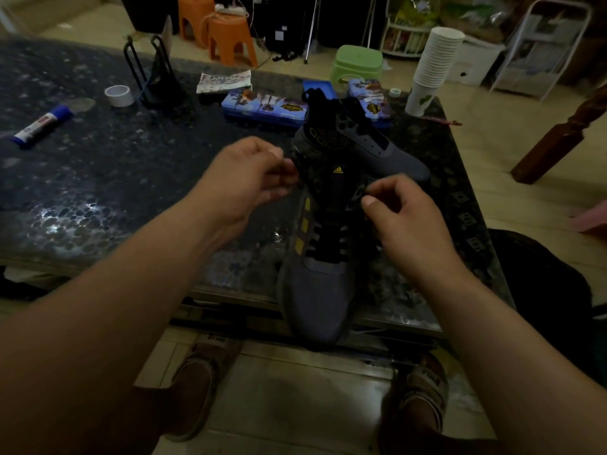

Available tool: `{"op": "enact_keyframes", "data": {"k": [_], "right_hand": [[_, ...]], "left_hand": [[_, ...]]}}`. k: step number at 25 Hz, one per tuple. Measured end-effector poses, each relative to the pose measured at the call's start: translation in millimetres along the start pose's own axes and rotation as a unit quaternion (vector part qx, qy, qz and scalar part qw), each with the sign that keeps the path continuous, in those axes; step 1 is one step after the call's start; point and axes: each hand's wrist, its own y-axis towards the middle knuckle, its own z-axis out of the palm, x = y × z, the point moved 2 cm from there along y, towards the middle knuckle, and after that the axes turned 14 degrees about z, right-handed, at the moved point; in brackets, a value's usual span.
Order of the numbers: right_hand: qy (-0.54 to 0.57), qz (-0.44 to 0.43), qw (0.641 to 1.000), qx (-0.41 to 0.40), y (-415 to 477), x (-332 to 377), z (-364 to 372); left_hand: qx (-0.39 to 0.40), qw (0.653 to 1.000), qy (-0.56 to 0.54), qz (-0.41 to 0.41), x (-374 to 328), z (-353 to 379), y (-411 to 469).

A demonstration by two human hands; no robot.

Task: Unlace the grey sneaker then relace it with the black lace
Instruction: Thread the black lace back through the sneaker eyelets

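While the grey sneaker (315,290) lies on the table (98,178), toe at 6 o'clock past the edge, the black lace (328,238) crosses its lower eyelets. The left hand (253,178) curls at the collar's 10 o'clock side and the right hand (400,211) at 2 o'clock. Both have fingers bunched, but blur and darkness hide whether either pinches the lace.

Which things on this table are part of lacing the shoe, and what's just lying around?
For the job: near grey sneaker, black lace, left hand, right hand.
Lying about: second sneaker, glue stick, tape roll, pencil tins, paper cups.
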Motion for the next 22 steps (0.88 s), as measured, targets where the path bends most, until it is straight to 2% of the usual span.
{"op": "enact_keyframes", "data": {"k": [2, 3, 4, 5, 6, 7, 8, 9, 11, 13, 15, 18, 20, 22], "right_hand": [[-0.063, -0.075, 0.995, -0.01, -3, 5, 5], [-0.069, -0.072, 0.995, -0.002, -4, 5, 8], [-0.059, -0.052, 0.997, -0.005, -5, 3, 9], [-0.041, -0.022, 0.999, -0.02, -5, 1, 6], [-0.019, 0.009, 0.999, -0.035, -4, 0, 1], [-0.004, 0.038, 0.998, -0.043, -3, -1, -5], [0.002, 0.06, 0.997, -0.041, -4, -3, -9], [0.001, 0.072, 0.997, -0.032, -5, -5, -12], [-0.03, 0.071, 0.997, -0.002, -13, -11, -5], [-0.084, 0.077, 0.993, 0.039, -20, -23, 8], [-0.115, 0.09, 0.988, 0.056, -23, -31, 17], [-0.108, 0.092, 0.989, 0.05, -19, -34, 18], [-0.117, 0.093, 0.988, 0.049, -18, -35, 20], [-0.129, 0.095, 0.986, 0.055, -18, -33, 20]], "left_hand": [[-0.04, 0.983, -0.172, -0.047, -8, -2, 4], [-0.037, 0.985, -0.156, -0.059, -9, -3, 4], [-0.002, 0.998, -0.04, -0.045, -7, -7, 4], [0.066, 0.987, 0.149, -0.006, -3, -10, 2], [0.144, 0.932, 0.331, 0.034, 1, -12, -2], [0.214, 0.869, 0.443, 0.056, 3, -11, -7], [0.262, 0.841, 0.47, 0.052, 6, -11, -10], [0.276, 0.849, 0.448, 0.043, 7, -12, -12], [0.209, 0.899, 0.383, 0.051, 6, -16, -8], [0.076, 0.94, 0.326, 0.073, 9, -27, 1], [-0.038, 0.931, 0.346, 0.11, 10, -41, 7], [-0.161, 0.903, 0.366, 0.16, 0, -66, 11], [-0.232, 0.89, 0.355, 0.17, -9, -83, 12], [-0.265, 0.881, 0.354, 0.17, -7, -92, 13]]}}
